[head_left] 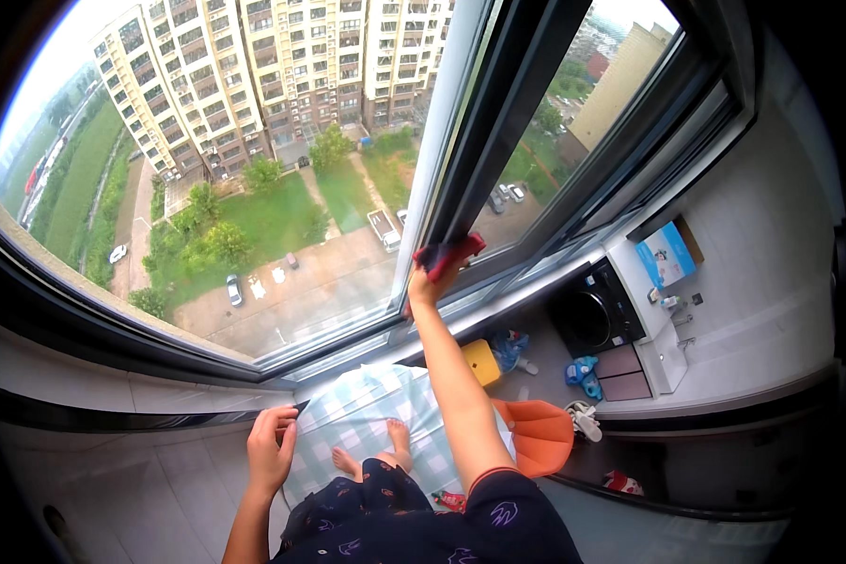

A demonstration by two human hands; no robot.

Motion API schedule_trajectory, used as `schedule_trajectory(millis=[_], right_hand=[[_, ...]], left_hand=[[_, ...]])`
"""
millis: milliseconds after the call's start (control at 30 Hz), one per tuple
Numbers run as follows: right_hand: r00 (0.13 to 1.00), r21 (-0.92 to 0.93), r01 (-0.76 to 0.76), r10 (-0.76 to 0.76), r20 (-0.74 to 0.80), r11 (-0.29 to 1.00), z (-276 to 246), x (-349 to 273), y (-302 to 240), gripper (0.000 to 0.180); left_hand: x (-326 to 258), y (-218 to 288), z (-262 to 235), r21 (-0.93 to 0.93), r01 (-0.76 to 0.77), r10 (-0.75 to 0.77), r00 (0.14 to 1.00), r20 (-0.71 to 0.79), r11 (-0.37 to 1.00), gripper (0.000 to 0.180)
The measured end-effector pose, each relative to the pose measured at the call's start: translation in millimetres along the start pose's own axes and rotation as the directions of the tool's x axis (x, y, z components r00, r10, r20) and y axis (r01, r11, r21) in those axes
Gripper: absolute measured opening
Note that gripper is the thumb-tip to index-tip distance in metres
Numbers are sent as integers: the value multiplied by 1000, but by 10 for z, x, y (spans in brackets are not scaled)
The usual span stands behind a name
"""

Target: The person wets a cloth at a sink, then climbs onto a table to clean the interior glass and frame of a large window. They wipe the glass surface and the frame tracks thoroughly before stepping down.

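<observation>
My right hand (430, 284) reaches up and forward to the dark window frame (434, 202), its fingers closed on a dark red cloth (453, 254). The cloth lies against the lower part of the upright frame, beside the glass. Lower down on the left, my left hand (271, 449) is held over the end of a black rail (183, 420), fingers loosely bent and thumb apart, with nothing seen in it. Whether it touches the rail I cannot tell. My bare feet stand on a pale blue and white checked cloth (334, 423) below the window.
At right are an orange chair-like seat (536, 437), a yellow stool-like item (480, 362) and blue plastic bags (583, 374). A black front-loading washing machine (592, 315) stands beside a white sink (665, 357). A blue box (665, 256) rests above. Through the glass, buildings and parked cars show far below.
</observation>
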State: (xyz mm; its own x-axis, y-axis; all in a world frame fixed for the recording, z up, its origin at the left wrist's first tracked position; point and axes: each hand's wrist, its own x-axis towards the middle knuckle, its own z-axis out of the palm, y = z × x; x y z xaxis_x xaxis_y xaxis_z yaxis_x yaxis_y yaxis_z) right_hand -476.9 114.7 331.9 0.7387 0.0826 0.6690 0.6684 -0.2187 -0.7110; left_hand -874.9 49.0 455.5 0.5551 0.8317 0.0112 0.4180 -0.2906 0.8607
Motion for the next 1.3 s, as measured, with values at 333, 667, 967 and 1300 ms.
schedule_trajectory(millis=[333, 667, 967, 1300], right_hand=[[820, -166, 541, -561, -113, 825, -174, 2018, -1260, 70], [671, -123, 682, -684, -287, 721, -461, 2340, -1573, 79], [954, -98, 241, -255, -161, 966, 397, -270, 1002, 43], [635, 477, -741, 726, 266, 473, 954, -2631, 2698, 31]], left_hand=[[-72, 17, -73, -17, -100, 101, 988, 120, 995, 19], [-296, -394, 8, -2, 65, -63, 970, 236, 998, 16], [-260, -717, 102, 106, 138, -155, 972, 175, 985, 15], [-428, -1250, 468, 123, 308, -330, 909, 255, 943, 15]])
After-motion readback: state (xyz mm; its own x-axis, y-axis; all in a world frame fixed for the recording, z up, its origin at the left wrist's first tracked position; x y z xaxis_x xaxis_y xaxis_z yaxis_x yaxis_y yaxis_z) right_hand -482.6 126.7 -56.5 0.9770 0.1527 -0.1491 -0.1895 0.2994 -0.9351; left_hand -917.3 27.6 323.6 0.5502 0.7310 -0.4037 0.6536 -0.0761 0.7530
